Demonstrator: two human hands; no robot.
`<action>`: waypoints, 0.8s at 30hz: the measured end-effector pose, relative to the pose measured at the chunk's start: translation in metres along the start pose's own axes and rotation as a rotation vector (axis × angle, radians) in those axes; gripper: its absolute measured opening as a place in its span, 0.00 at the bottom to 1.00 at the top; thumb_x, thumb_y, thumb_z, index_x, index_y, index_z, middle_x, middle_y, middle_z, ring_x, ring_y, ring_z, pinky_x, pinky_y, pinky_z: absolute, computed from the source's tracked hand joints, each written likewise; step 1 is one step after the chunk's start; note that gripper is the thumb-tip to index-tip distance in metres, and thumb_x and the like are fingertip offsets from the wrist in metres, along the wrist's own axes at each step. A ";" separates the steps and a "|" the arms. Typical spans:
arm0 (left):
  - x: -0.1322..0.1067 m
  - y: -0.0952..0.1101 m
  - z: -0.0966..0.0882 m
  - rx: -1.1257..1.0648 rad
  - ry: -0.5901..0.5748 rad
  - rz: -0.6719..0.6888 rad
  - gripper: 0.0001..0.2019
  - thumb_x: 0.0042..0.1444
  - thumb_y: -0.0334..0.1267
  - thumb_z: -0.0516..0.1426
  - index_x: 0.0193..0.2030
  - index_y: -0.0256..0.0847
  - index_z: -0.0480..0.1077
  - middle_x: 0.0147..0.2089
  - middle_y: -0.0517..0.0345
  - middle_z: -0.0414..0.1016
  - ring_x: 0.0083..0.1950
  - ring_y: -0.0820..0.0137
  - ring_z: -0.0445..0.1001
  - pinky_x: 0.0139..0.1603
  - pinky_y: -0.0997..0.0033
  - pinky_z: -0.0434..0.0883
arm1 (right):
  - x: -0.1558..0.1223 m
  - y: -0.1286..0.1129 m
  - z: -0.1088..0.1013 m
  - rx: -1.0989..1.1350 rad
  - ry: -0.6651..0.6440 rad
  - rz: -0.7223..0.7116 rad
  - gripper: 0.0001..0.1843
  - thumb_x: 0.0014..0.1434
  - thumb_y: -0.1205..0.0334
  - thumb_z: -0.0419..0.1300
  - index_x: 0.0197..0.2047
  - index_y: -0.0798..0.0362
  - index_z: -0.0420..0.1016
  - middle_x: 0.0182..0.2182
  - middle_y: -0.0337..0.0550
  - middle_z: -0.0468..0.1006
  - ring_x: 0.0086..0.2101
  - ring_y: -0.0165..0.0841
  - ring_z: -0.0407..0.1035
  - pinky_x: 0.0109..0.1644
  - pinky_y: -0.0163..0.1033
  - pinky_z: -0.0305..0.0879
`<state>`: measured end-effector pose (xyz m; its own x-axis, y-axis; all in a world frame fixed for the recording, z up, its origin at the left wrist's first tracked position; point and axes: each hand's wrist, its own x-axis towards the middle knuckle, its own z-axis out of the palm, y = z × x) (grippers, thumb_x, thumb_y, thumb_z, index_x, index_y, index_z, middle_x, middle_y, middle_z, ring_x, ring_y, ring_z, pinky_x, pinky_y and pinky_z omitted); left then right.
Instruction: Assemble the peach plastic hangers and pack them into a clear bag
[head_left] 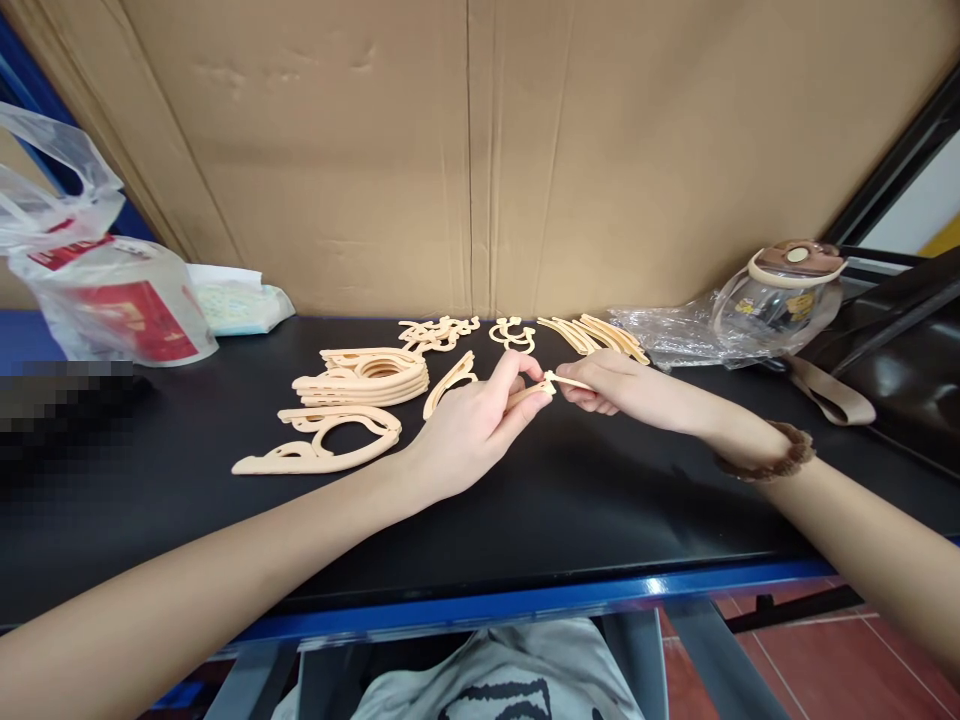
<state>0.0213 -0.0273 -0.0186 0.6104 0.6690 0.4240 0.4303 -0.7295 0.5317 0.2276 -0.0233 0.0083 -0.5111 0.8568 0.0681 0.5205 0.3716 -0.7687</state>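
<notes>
My left hand (pixel 480 425) is closed on a beige plastic hanger arm, mostly hidden by the fingers, with its end showing at the fingertips. In my right hand (pixel 626 390) is a thin beige plastic strip (pixel 571 381), pinched so that its tip meets the end of the left piece. Left of the hands lie a stack of folded beige hangers (pixel 364 378) and, nearer to me, more folded hangers (pixel 360 450). A loose curved hanger arm (pixel 448 385) rests just beyond my left hand. Behind are a pile of small hooks (pixel 439 333), several more hooks (pixel 513 335), and a row of slim strips (pixel 592 337).
The black table (pixel 480 540) has a blue front edge. A bagged container (pixel 142 310) and a tissue pack (pixel 244 300) stand at left. Clear plastic wrap (pixel 675 330), a bottle (pixel 787 290) and a black bag (pixel 900 350) are at right. Cardboard (pixel 337 150) rises behind.
</notes>
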 end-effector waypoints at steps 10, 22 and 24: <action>0.000 -0.004 0.001 0.042 0.048 0.036 0.12 0.69 0.44 0.43 0.54 0.44 0.57 0.28 0.67 0.64 0.29 0.73 0.66 0.33 0.74 0.61 | 0.002 0.001 0.000 0.125 -0.043 0.062 0.20 0.64 0.52 0.45 0.23 0.51 0.51 0.19 0.30 0.49 0.19 0.23 0.43 0.22 0.33 0.41; -0.006 -0.011 0.000 -0.004 -0.056 0.078 0.10 0.69 0.41 0.43 0.49 0.44 0.61 0.28 0.68 0.62 0.28 0.76 0.64 0.31 0.76 0.59 | 0.000 0.011 0.016 -0.033 -0.028 -0.145 0.22 0.67 0.54 0.40 0.22 0.52 0.53 0.19 0.32 0.53 0.22 0.25 0.48 0.27 0.34 0.49; -0.006 -0.010 -0.001 -0.004 -0.089 0.063 0.10 0.69 0.42 0.43 0.50 0.45 0.61 0.27 0.68 0.62 0.28 0.76 0.63 0.30 0.76 0.59 | -0.001 0.011 0.016 -0.135 -0.011 -0.155 0.21 0.67 0.57 0.41 0.22 0.52 0.54 0.19 0.32 0.54 0.22 0.26 0.50 0.28 0.35 0.50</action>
<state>0.0123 -0.0239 -0.0257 0.6927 0.6067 0.3901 0.3867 -0.7689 0.5091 0.2230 -0.0256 -0.0105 -0.5992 0.7821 0.1711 0.5218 0.5437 -0.6574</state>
